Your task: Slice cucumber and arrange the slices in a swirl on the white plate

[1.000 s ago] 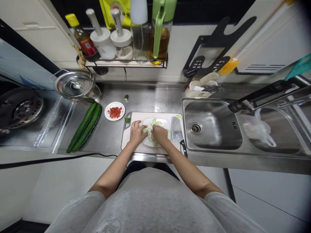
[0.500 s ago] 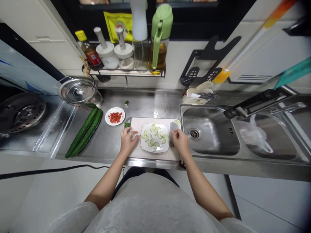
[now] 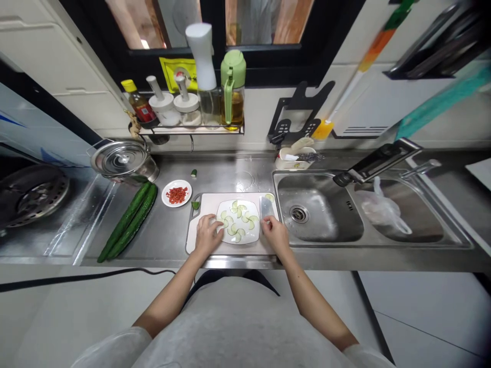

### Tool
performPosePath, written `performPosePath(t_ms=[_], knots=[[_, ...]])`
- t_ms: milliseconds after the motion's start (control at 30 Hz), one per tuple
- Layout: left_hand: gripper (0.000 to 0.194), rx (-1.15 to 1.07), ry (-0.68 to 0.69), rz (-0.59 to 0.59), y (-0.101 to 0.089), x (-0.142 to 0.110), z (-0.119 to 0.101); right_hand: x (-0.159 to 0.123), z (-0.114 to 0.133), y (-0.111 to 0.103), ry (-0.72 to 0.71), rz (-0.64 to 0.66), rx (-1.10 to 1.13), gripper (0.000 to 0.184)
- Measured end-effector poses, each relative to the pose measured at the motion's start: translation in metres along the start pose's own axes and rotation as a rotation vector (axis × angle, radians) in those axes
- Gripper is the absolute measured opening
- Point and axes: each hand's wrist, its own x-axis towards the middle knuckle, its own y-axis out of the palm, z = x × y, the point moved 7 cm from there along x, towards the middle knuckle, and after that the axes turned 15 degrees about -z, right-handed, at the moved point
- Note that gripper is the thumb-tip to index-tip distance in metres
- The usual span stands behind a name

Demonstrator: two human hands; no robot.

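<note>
A white squarish plate bears thin pale-green cucumber slices in several pinwheel clusters. It rests on a light cutting board. At the plate's left rim is my left hand, its fingers bent and apart, thumb close to the rim. My right hand is by the right rim with fingertips drawn together; whatever they pinch, if anything, is hidden. Just above those fingertips lies a knife blade, with a cucumber slice beside it. A cucumber end sits at the board's upper left corner.
Two whole cucumbers and a small plate of chopped red pieces lie to the left. A lidded steel pot stands behind. On the right is a double sink; a rack holds bottles and jars above.
My view has tilted upward. The left hand has come in to the plate's rim, and the right hand has shifted from over the knife towards the plate.
</note>
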Motion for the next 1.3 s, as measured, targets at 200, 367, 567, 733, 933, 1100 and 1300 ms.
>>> performPosePath(t_ms=[200, 367, 567, 733, 933, 1100, 1300], knots=[[0.015, -0.016, 0.108, 0.094, 0.016, -0.014, -0.026, -0.022, 0.019, 0.01, -0.133, 0.095, -0.083, 0.027], [0.016, 0.018, 0.095, 0.086, 0.02, -0.019, -0.027, -0.045, 0.037, 0.026, -0.264, 0.246, -0.144, 0.029], [0.019, 0.025, 0.101, 0.09, 0.02, -0.022, -0.025, -0.042, 0.054, 0.045, -0.388, 0.359, -0.201, 0.035], [0.022, 0.031, 0.119, 0.099, 0.021, -0.027, -0.026, -0.035, 0.074, 0.059, -0.565, 0.464, -0.266, 0.039], [0.022, 0.042, 0.129, 0.104, 0.026, -0.033, -0.024, -0.036, 0.074, 0.067, -0.65, 0.487, -0.325, 0.042], [0.023, 0.039, 0.133, 0.112, 0.027, -0.033, -0.023, -0.035, 0.068, 0.069, -0.623, 0.508, -0.35, 0.044], [0.023, 0.029, 0.133, 0.117, 0.025, -0.032, -0.025, -0.034, 0.066, 0.067, -0.597, 0.499, -0.357, 0.044]])
